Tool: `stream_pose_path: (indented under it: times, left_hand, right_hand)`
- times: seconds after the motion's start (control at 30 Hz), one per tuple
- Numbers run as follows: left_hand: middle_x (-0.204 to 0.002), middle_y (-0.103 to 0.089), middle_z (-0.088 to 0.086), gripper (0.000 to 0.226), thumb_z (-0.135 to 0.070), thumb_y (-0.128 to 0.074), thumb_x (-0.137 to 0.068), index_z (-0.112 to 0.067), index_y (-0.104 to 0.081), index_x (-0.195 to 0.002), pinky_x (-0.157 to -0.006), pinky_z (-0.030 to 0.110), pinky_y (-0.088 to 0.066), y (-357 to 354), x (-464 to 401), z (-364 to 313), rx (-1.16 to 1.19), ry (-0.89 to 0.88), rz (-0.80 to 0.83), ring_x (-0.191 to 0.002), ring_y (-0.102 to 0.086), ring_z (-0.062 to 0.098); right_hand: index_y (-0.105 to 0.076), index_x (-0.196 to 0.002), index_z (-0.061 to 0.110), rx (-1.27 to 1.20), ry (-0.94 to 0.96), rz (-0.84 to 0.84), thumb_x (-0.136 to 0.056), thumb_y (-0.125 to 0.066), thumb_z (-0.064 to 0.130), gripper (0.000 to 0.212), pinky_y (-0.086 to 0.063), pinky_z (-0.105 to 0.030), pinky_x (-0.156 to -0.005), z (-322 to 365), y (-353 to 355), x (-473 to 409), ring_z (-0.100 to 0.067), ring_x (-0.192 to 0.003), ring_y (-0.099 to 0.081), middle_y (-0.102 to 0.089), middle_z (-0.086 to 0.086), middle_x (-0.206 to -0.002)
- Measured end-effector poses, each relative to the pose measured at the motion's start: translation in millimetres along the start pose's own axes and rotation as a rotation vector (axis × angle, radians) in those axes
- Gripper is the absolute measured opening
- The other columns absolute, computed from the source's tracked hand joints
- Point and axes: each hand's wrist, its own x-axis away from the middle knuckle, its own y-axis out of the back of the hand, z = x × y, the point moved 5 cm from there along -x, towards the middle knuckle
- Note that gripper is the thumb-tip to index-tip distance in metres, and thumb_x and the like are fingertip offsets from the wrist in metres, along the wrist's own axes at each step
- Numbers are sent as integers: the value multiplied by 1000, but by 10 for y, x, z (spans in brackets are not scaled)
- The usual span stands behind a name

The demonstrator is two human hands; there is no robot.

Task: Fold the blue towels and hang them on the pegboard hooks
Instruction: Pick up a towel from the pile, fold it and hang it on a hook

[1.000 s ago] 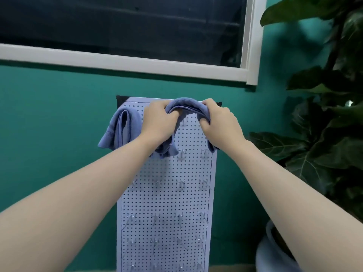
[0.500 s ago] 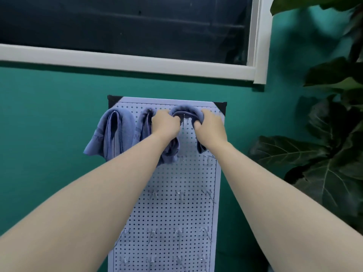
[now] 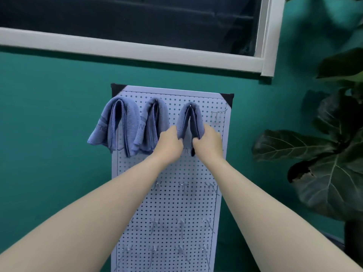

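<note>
On the white perforated pegboard, at 12 o'clock, the third folded blue terry towel hangs over a hook. My left hand and right hand pinch its two lower ends. It looks soft, light and limp, so I judge the folded edges the best hold.

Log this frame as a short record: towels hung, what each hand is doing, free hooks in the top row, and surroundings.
towels on hooks: three blue towels, left towel, middle towel, right towel
left hand: grips right towel's left hanging end
right hand: grips right towel's right hanging end
free top-row hook: one, at right edge of pegboard
lower hooks: bare
surroundings: window above, plant to the right
</note>
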Motion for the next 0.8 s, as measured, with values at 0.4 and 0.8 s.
stream_pose_path:
  times: [0.4,0.8]
  left_hand:
    - [-130,-57,10,37,-20,-53,-102,-7,-50,-137,-87,33,-47,280,726,167,-85,71,196,-110,-58,26]
    - [-144,-55,7,49,-13,-56,-103,-8,-44,-150,-91,20,-44,264,2053,1019,5,263,290,-126,-55,20]
  right_hand:
    - [-55,-106,10,29,-110,-1,-91,-54,2,17,-56,-43,-63,83,364,471,-24,-71,-56,-60,-7,-99]
    - [-60,-132,17,-171,-109,14,-96,-63,15,36,-45,-28,-105,-191,162,1893,-11,-122,-57,-61,7,-129]
